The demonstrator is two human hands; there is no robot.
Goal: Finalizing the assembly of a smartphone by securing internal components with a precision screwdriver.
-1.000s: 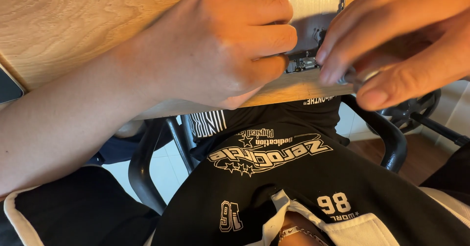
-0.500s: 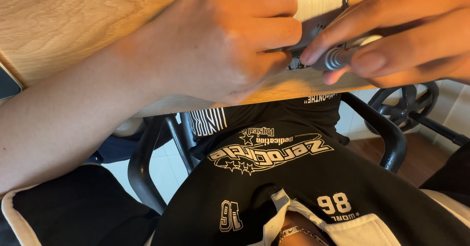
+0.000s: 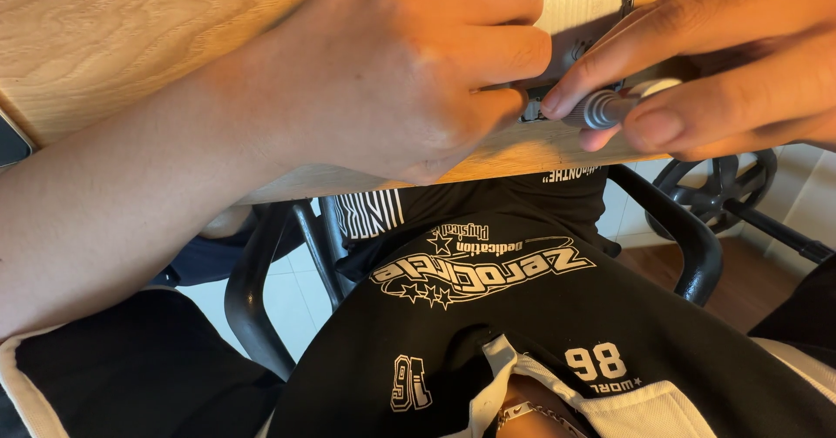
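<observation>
Nearest, the shirt: a black short-sleeved jersey with white lettering and stars (image 3: 488, 316) fills the lower half of the head view, worn by the person, who sits close against the table edge.

Chair: black curved metal armrests (image 3: 688, 246) show on either side of the lap, with a black wheeled chair base (image 3: 723, 177) on the floor at the right.

Table: a pale wood-grain table (image 3: 131, 37) runs across the top of the view, its near edge just above the lap.

Left hand: the left hand (image 3: 409, 64) lies knuckles-up on the table, fingers curled and pressing down on a small flat grey metal part (image 3: 579, 7) near the edge; its fingertips hide what they pinch, so I cannot tell the exact grasp.

Right hand: the right hand (image 3: 723, 72) comes in from the right, thumb and forefinger closed around a slim silver tool with a ribbed metal grip (image 3: 605, 109).

Tool axis: its long axis lies nearly level, pointing left toward the left hand's fingertips.

Key relation: the tool tip meets the grey part just beside the left fingers, at the table's near edge; the right hand is nearer the tool, the left nearer the part.

Farther: the grey part runs on up out of view.
</observation>
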